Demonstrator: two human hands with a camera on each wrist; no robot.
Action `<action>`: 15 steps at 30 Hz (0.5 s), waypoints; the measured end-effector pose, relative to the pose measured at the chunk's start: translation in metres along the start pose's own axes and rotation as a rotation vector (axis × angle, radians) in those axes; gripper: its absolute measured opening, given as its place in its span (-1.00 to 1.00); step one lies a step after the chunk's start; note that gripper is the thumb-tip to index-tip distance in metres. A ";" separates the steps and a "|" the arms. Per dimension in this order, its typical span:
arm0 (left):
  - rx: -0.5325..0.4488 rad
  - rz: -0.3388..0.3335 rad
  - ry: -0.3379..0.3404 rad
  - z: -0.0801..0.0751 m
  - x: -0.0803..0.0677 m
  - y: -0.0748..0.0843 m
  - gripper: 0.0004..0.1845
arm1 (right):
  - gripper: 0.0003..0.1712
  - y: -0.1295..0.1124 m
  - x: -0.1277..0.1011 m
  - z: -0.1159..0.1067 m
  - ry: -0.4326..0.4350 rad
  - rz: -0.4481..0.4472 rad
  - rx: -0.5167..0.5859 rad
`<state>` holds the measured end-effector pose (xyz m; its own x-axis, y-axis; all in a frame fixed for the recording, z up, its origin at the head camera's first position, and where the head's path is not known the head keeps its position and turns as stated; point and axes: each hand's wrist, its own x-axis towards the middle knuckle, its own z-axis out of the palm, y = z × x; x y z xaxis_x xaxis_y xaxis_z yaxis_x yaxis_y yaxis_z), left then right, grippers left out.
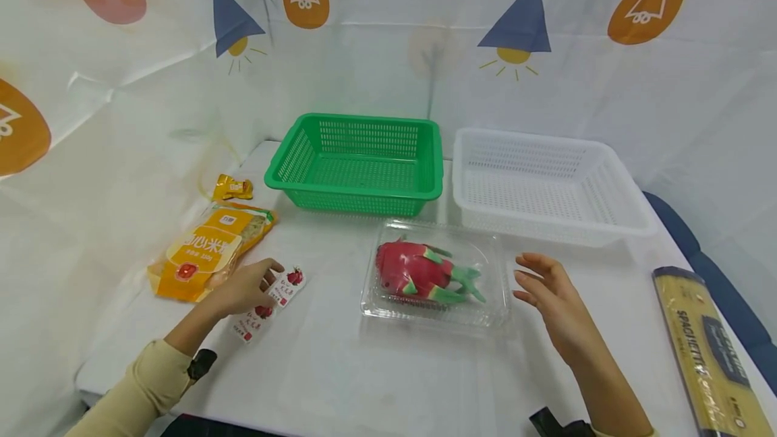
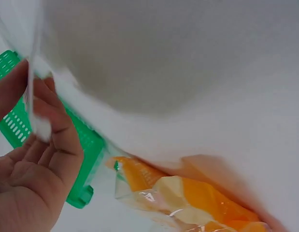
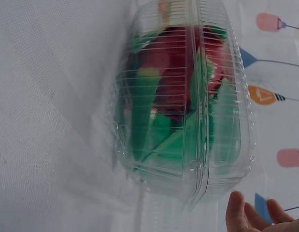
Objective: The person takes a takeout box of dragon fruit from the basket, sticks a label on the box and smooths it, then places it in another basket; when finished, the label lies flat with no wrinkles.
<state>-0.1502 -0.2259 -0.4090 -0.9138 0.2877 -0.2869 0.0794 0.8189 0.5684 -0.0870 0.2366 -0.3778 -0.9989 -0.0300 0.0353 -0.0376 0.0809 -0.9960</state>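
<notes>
Small white sachets with red fruit print point(image 1: 273, 302) lie on the white bench point(image 1: 340, 369) in the head view, under the left hand point(image 1: 245, 287), whose fingers curl on them. Right hand point(image 1: 549, 299), fingers relaxed and spread, is near a clear plastic clamshell box with a red dragon fruit point(image 1: 434, 275).

Left wrist view: the left hand point(image 2: 31, 183) pinches a white sachet edge, beside a green perforated plastic basket point(image 2: 84, 145) and an orange snack bag point(image 2: 197, 198).

Right wrist view: fingertips point(image 3: 246, 215) just beside the box point(image 3: 183, 106), not touching.

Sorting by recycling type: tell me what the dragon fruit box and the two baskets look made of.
Dragon fruit box: thin clear plastic, glossy and ribbed, contents visible through it. Green basket and white basket: apparently rigid moulded plastic, with perforated walls and a slight sheen.
</notes>
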 end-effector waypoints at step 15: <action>-0.034 0.229 0.110 -0.005 -0.010 0.057 -0.76 | -0.55 -0.004 -0.002 0.002 -0.014 -0.039 -0.013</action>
<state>-0.1383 -0.1842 -0.3699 -0.9115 0.4064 -0.0635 0.2772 0.7209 0.6352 -0.0844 0.2345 -0.3741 -0.9962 -0.0469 0.0732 -0.0773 0.0923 -0.9927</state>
